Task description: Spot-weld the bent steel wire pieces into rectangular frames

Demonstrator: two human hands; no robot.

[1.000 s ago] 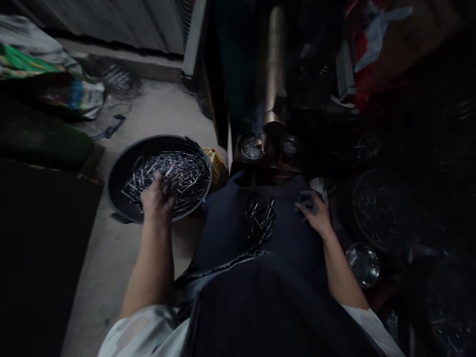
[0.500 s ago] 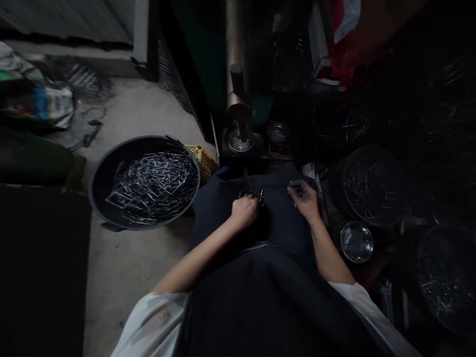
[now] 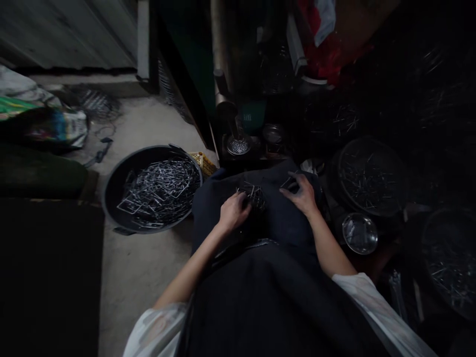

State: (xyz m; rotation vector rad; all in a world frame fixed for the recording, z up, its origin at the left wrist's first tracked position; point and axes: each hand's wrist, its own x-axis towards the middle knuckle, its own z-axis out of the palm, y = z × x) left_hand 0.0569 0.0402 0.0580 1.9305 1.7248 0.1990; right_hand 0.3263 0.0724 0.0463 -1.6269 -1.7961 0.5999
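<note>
Bent wire pieces (image 3: 253,197) lie in a small, loose heap on the dark apron (image 3: 214,210) across the person's lap, between the two hands. The left hand (image 3: 233,212) is at the heap's near left edge, curled, with its fingers (image 3: 242,202) against the pieces; whether they grip any cannot be determined. The right hand (image 3: 301,195) is just right of the heap, fingers (image 3: 290,184) half-spread, with thin wire at the fingertips; whether that wire is held cannot be determined.

To the left, on the concrete floor (image 3: 137,282), stands a black round basin (image 3: 106,206) filled with more bent wire, and a yellow plastic crate (image 3: 203,163) sits between its rim and the apron. Ahead of the lap, a steel dish of small metal parts (image 3: 238,146) sits beneath a vertical metal post (image 3: 221,49). To the right are a glass or steel bowl (image 3: 360,233) and two dark round tubs (image 3: 372,176) (image 3: 450,260) holding loose nails or pins; poor light limits detail there.
</note>
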